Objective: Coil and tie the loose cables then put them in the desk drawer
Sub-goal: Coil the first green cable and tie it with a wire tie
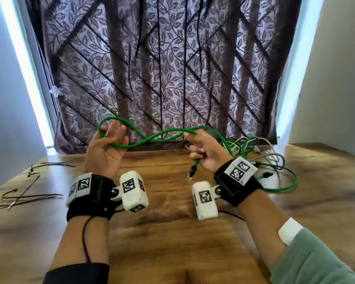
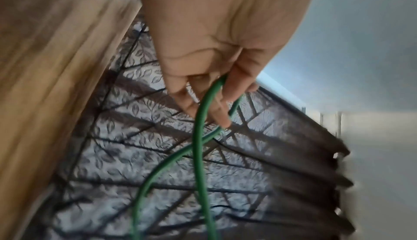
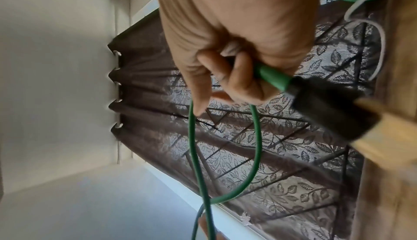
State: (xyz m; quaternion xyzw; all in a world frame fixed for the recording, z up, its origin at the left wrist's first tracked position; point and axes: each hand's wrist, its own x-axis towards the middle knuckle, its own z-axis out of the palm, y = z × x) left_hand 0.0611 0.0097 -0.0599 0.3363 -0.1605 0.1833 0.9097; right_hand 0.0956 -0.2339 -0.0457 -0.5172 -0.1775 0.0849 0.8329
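Coiling the green cable (image 1: 162, 136) is underway, first loop only. Left hand (image 1: 106, 149) is palm-up above the worktop (image 1: 168, 232), fingers loosely spread, with the loop's bend draped round them; the left wrist view shows two strands passing between the fingers (image 2: 216, 108), not squeezed. Right hand (image 1: 205, 151) is curled tight on the cable near its end, plug (image 1: 191, 174) dangling below the fist; thumb and forefinger also pinch the crossing strands. Between the hands the two strands cross once in mid-air. The rest of the green cable trails off right to a tangled pile (image 1: 260, 154) with white and grey cables, lying on the worktop near its back edge by the curtain (image 1: 172, 68). Thin black ties (image 1: 27, 193) lie loose at far left, well apart from the hands, untouched. Progress estimate: early. No cable is fully coiled, nothing tied, nothing stowed. Drawer isn't in view, so can't tell whether it's open. Left: finish this coil, tie it, repeat for the pile, then stow.
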